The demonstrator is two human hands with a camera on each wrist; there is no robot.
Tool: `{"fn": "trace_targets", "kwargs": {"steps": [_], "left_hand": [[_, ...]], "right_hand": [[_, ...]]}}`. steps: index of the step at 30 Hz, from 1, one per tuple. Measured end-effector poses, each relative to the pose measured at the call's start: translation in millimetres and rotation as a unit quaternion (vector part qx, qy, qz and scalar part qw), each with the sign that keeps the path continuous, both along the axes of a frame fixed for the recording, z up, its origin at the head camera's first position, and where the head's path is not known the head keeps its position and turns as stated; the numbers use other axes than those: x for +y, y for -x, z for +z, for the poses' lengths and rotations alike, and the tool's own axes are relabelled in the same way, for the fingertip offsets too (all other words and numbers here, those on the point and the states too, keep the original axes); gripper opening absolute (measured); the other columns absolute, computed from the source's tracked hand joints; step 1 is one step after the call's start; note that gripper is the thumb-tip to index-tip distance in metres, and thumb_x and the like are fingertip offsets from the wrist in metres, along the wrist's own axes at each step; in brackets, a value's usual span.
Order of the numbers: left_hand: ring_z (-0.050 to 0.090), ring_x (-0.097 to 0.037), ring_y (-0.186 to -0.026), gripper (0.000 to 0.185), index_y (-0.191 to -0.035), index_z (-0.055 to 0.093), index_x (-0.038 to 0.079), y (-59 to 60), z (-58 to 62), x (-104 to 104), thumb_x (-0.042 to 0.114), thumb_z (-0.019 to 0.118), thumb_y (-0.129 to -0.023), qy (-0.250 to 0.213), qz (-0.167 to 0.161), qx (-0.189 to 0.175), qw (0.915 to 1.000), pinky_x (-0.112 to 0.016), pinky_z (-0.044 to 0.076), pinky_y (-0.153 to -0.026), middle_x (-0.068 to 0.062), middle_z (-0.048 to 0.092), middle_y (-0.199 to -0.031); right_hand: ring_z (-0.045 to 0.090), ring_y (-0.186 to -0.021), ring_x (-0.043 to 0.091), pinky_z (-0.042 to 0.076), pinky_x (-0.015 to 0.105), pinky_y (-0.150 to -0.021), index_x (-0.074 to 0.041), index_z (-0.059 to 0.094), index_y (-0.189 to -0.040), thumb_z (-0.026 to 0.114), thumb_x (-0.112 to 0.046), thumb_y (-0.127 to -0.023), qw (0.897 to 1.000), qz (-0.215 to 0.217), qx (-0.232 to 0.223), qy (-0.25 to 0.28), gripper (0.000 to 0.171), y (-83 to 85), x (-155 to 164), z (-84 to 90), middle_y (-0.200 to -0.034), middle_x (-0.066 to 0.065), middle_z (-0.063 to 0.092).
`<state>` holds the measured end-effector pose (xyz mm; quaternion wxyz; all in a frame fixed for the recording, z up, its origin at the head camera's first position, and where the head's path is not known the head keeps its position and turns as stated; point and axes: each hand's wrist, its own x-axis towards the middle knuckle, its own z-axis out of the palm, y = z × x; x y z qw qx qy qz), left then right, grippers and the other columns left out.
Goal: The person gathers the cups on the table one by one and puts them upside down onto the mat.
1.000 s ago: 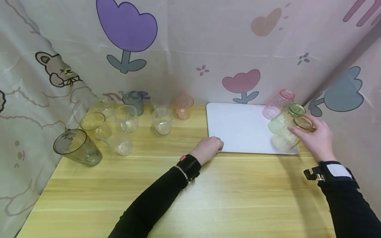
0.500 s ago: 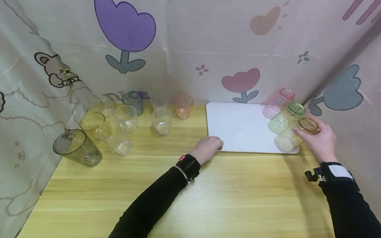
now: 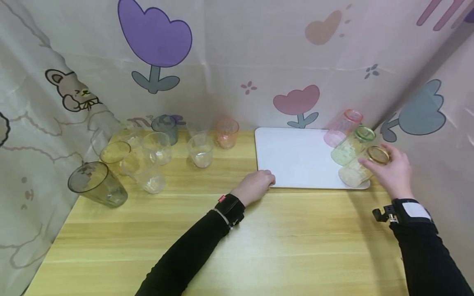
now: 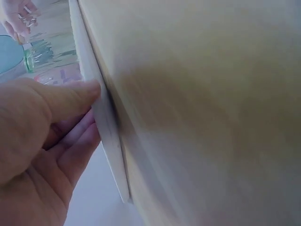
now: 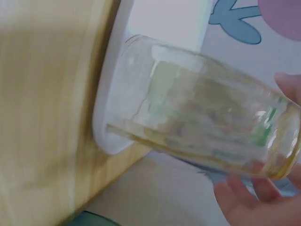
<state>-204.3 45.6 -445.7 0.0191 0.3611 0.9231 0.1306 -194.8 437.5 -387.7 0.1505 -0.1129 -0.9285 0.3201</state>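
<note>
My right hand [image 3: 397,172] grips the upper end of a yellow-tinted drinking glass [image 3: 358,170], thumb on one side and fingers on the other. The glass is upside down, its thick amber base up and its wide mouth at the front right corner of a white tray [image 3: 296,158]. Right behind it on the tray stand an upturned green glass [image 3: 352,148] and an upturned pink glass [image 3: 342,128], in a row along the right edge. My left hand [image 3: 253,187] pinches the tray's front edge near its left corner, thumb against the rim [image 4: 106,127].
On the table's left are several glasses, among them a grey one [image 3: 100,185], a yellow one [image 3: 116,154], a blue one [image 3: 166,129], clear ones [image 3: 201,152] and an orange one [image 3: 226,133]. A printed curtain [image 3: 229,49] hangs behind and at both sides of the wooden table [image 3: 281,246].
The yellow glass has shifted slightly forward and right, away from the green glass, and come to the tray's corner with my right hand. My left hand keeps its place at the tray.
</note>
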Motion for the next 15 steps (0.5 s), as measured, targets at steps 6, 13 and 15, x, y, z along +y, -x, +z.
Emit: {"fn": "trace_targets", "kwargs": {"steps": [6,13,15], "left_hand": [[0.065,-0.015,-0.11,0.028,-0.124,0.071,0.009,-4.5,-1.8,-10.2,0.022,0.072,-0.1,-0.042,0.015,-0.032,0.9985,-0.024,0.055,-0.094,-0.001,0.068,-0.12],[0.064,-0.016,-0.112,0.042,-0.133,0.064,0.005,-11.1,3.2,-26.0,0.03,0.071,-0.101,-0.113,0.051,-0.04,0.9915,-0.024,0.055,-0.097,-0.005,0.064,-0.127],[0.063,-0.017,-0.115,0.044,-0.135,0.063,0.005,-11.0,6.6,-31.5,0.032,0.07,-0.101,-0.133,0.066,-0.04,0.9881,-0.026,0.054,-0.1,-0.006,0.063,-0.129]], "right_hand": [[0.031,-0.145,0.029,0.022,0.048,-0.12,-0.014,0.042,-0.158,0.078,-0.035,-0.092,0.994,-0.045,0.096,0.028,0.078,-4.5,-40.9,8.5,-0.159,0.012,0.034],[0.043,-0.13,0.011,0.033,0.031,-0.111,-0.006,0.057,-0.144,0.084,-0.012,-0.085,0.974,0.024,0.223,0.032,0.065,-5.9,-98.8,13.8,-0.144,0.01,0.05],[0.043,-0.125,0.006,0.036,0.026,-0.109,-0.004,0.059,-0.142,0.085,-0.008,-0.082,0.969,0.052,0.239,0.035,0.066,-3.9,-113.4,11.6,-0.141,0.012,0.053]]}}
